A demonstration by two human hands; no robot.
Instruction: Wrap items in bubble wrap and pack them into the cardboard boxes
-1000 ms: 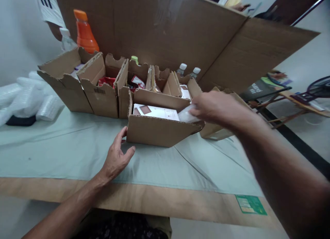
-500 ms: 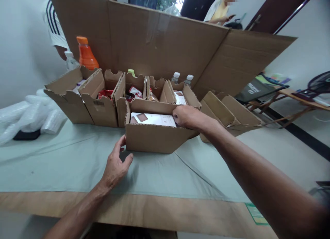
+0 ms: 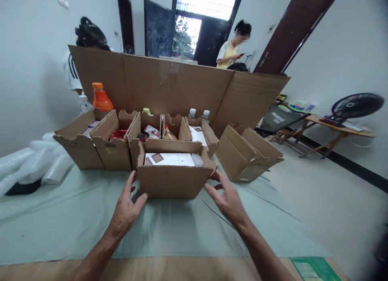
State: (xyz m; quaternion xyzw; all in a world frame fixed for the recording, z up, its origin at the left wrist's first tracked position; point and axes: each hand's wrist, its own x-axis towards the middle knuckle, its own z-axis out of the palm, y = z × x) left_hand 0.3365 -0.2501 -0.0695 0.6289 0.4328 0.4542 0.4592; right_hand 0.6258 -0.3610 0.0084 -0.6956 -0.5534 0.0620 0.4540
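Observation:
A cardboard bin box stands on the green cloth in front of me. In it lie a white printed box and, at its right end, a clear plastic bundle. My left hand is at the bin's left end, fingers spread and thumb by the lower front corner. At the slanted right end is my right hand, its fingers apart and the fingertips partly hidden behind the cardboard. Whether either hand presses on the bin I cannot tell.
Behind stands a row of cardboard bins with packets, backed by a tall cardboard panel. An orange bottle rises at the left. More bins stand right; bubble wrap lies left. Two people are beyond the panel.
My right hand has come out of the bin and down to its right end, its fingers now spread. The clear bundle now shows beside the white box. The view has tilted up.

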